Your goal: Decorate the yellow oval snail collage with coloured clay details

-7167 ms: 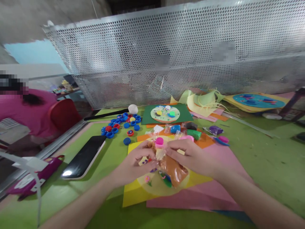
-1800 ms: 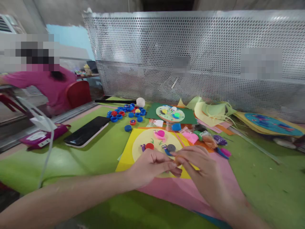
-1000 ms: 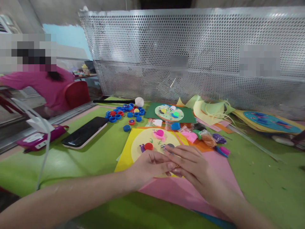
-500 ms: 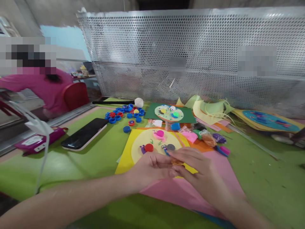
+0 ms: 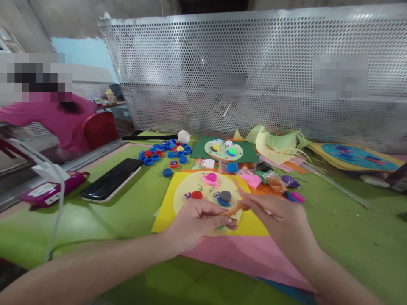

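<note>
Both hands (image 5: 197, 222) (image 5: 280, 212) pinch an orange-brown strip (image 5: 235, 209) above the yellow sheet (image 5: 166, 207).

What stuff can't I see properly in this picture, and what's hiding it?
All in the head view:
Soft-looking orange-brown strip: pinched parts hidden by the left hand and right hand.
Round pale-yellow paper: part of its bottom hidden behind the left hand.
Person in a pink shirt: one hand cut off by the left edge.
Shiny purple object with white patches: any writing is too blurred.
</note>
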Demonstrator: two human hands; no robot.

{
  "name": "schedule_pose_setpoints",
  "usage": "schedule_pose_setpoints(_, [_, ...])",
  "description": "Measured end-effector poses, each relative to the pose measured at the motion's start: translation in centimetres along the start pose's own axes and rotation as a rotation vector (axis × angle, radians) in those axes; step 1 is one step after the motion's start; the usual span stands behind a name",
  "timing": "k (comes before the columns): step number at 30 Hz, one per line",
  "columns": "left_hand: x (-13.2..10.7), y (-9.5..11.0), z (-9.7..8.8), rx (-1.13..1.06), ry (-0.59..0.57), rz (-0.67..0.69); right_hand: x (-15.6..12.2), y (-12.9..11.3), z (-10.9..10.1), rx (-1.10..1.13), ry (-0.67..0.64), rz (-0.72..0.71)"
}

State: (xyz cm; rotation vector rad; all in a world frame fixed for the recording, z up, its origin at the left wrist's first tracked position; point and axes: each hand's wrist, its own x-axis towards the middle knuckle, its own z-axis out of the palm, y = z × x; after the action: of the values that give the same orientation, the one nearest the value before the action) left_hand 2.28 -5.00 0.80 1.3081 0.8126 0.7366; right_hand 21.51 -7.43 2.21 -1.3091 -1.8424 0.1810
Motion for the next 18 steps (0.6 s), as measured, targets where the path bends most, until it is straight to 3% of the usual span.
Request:
schedule_pose_setpoints(3, [0.2, 0.0, 0.2, -0.101, -0.025, -0.001, 0.2, 0.5, -0.5, -0.12, 0.157, -0.016])
schedule_pose_setpoints(8, [0.2, -0.7, 0.4, -0.118, -0.203, 0.076, -0.2, -1.2, 1.0, -0.107, -0.039, -0.209])
schedule_pose_setpoints(12, [0.1, -0.7, 0.3, -0.106, -0.162, 0.049, -0.5, -1.1, 1.4, -0.089, -0.096, -0.334])
schedule_pose_setpoints(18, [0.1, -0.2, 0.1, -0.2, -0.095, -0.036, 0.2, 0.6, 0.2, -0.165, 0.09, -0.154])
